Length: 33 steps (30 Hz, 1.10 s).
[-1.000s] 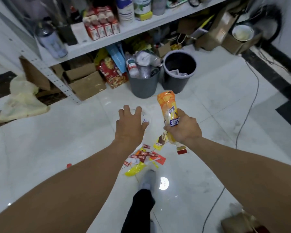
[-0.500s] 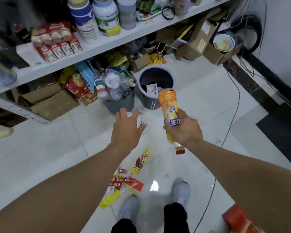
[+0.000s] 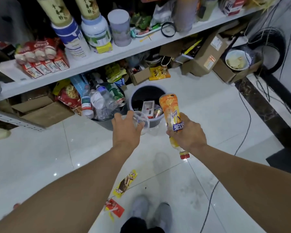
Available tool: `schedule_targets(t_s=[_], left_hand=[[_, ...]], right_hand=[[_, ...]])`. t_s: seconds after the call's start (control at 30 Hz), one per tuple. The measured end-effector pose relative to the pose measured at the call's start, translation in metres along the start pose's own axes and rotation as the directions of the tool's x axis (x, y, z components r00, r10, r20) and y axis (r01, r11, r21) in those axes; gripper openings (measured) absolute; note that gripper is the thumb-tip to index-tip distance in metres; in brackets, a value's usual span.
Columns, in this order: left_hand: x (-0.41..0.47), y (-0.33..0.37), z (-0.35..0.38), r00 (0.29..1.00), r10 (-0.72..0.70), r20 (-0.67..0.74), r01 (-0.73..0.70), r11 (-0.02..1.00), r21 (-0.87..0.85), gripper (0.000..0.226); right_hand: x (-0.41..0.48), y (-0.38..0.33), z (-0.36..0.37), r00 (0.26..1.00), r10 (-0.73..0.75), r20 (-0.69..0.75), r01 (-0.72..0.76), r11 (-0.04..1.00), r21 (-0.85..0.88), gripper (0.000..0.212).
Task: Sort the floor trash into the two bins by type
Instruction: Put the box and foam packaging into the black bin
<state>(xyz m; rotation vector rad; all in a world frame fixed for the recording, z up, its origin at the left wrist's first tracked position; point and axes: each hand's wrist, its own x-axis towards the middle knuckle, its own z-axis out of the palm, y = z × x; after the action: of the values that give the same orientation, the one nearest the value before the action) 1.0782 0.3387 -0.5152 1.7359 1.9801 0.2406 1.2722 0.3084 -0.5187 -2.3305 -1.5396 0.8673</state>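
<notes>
Where glossy white floor (image 3: 40, 157) meets a cluttered shelf (image 3: 118, 56) at 12 o'clock, left bin (image 3: 106, 124) and right bin (image 3: 146, 86) stand | left hand (image 3: 124, 133) clasps clear cup (image 3: 142, 121) | right hand (image 3: 187, 134) grips orange bottle (image 3: 169, 107), cap down, at 1 o'clock

Both bare forearms reach forward and down, roughly parallel. The left hand (image 3: 125, 132), back facing up, curls its fingers over a clear round plastic cup (image 3: 141, 121). The right hand (image 3: 187, 134) grips an orange-labelled plastic bottle (image 3: 170, 108) near its neck (red cap pointing down), base tilted away.
</notes>
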Motion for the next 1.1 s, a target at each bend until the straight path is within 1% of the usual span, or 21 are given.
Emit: schedule_targets(t_s=[0.13,0.23,0.4,0.53,0.63,0.7,0.77,0.87,1.1], left_hand=[[0.046,0.015,0.018,0.999,-0.023,-0.027,0.023,1.000,0.003,0.048],[0.081,0.019,0.031,0.998,-0.063,-0.010,0.062,0.997,-0.035,0.048],[0.130,0.028,0.041,0.995,-0.097,-0.015,0.097,0.994,-0.049,0.047],[0.166,0.038,0.052,0.986,-0.169,-0.003,0.167,0.976,-0.136,0.051],[0.185,0.042,0.063,0.989,-0.149,-0.020,0.141,0.966,-0.216,0.053],[0.189,0.039,0.074,0.991,-0.133,-0.017,0.126,0.965,-0.231,0.055],[0.188,0.033,0.083,0.993,-0.118,0.019,0.119,0.974,-0.192,0.057],[0.187,0.026,0.090,0.990,-0.104,0.090,0.112,0.990,-0.086,0.055],[0.199,0.013,0.086,0.989,0.004,0.145,-0.025,0.989,0.144,0.057]], right_hand=[[0.046,0.002,-0.002,1.000,0.015,0.023,-0.015,1.000,0.014,0.063],[0.081,-0.003,0.004,0.999,0.027,0.044,-0.028,0.999,0.026,0.061],[0.133,-0.017,0.010,0.998,0.019,0.061,-0.022,0.999,0.045,0.062],[0.166,-0.025,0.011,0.996,0.023,0.089,-0.026,0.999,0.030,0.067],[0.189,-0.024,0.012,0.994,0.017,0.105,-0.019,1.000,0.015,0.067],[0.201,-0.022,0.011,0.993,0.036,0.111,-0.038,0.999,0.016,0.067],[0.208,-0.022,0.011,0.990,0.071,0.126,-0.076,0.996,0.034,0.068],[0.218,-0.022,0.014,0.981,0.102,0.163,-0.111,0.993,0.047,0.070],[0.232,-0.024,0.026,0.959,0.158,0.237,-0.173,0.984,0.046,0.065]])
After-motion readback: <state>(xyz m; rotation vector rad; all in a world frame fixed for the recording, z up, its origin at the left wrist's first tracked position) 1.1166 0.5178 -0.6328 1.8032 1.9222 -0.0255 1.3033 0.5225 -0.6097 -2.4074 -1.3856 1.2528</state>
